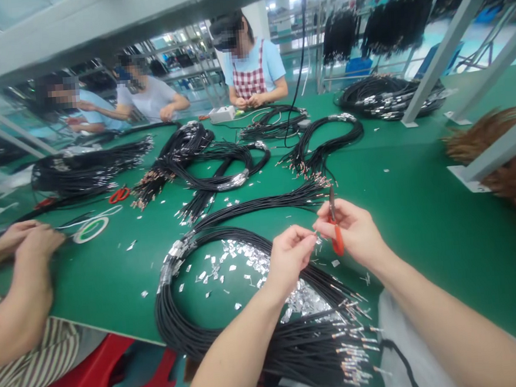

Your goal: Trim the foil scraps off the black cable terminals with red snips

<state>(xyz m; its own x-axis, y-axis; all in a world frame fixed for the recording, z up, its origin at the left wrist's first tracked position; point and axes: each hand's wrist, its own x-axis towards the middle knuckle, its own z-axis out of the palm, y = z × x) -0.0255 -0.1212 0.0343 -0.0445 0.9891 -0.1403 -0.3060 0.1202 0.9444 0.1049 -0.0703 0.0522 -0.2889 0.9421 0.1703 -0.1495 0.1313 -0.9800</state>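
My left hand point(291, 256) is closed in a pinch on a thin cable end, mostly hidden by the fingers. Close by on the right, my right hand point(355, 231) holds a pair of scissors point(337, 238) with orange-red handles, blades pointing up. Its thumb and forefinger come together near the same cable end. Below both hands lies a big looped bundle of black cables point(169, 317), bound with silvery wrap, its stripped ends fanned out at the right. Small silvery foil scraps point(307, 301) are scattered inside the loop.
More black cable bundles point(258, 202) lie across the green table point(399, 189). Other scissors point(119, 195) and a tape roll point(91, 230) are at left, near a co-worker's hands point(35, 238). Several people sit opposite. Grey metal posts point(433, 51) stand at right; a red stool point(89, 379) is lower left.
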